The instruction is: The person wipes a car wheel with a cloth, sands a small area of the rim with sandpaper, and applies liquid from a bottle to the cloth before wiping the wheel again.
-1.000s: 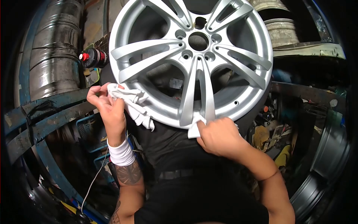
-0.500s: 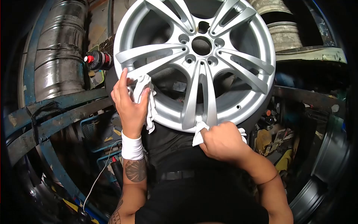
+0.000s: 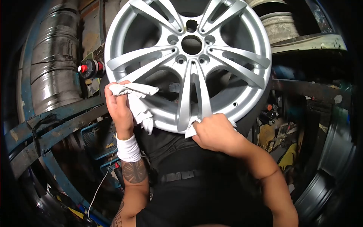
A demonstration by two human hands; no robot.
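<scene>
Silver wheel, white cloth, white wristband

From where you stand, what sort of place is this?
Probably a wheel workshop: a silver spoked metal wheel in front, a scuffed pale metal rim at upper right, and a white cloth in the left hand.

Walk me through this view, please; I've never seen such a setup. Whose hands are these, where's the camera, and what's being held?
There's no machine here: these are a person's own bare hands, seen by a camera worn on the head, looking forward and down. Before the person is a silver wheel; what supports it is mostly hidden. The left hand holds a white cloth at its lower-left edge. The right hand holds a second white cloth at its bottom edge. A dark bottle sits off to the left.
</scene>
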